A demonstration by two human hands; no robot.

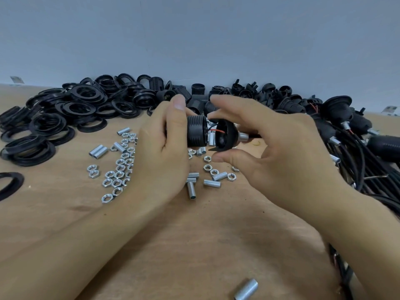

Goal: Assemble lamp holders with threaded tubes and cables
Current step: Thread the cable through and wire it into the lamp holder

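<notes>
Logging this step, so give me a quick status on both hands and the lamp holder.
Left hand grips ribbed holder body. Right hand pinches cap, red wire bridging the gap. Halves not joined. Nothing blocking.

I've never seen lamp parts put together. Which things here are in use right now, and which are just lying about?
In use:
left hand gripping the ribbed holder body
right hand pinching the black cap
red wire between them

Lying about:
black rings
loose nuts
threaded tubes
finished cabled holders

head cam | 1 view | faces forward-down | close over hands [164, 148] | table [194, 245] to wall [194, 35]
</notes>
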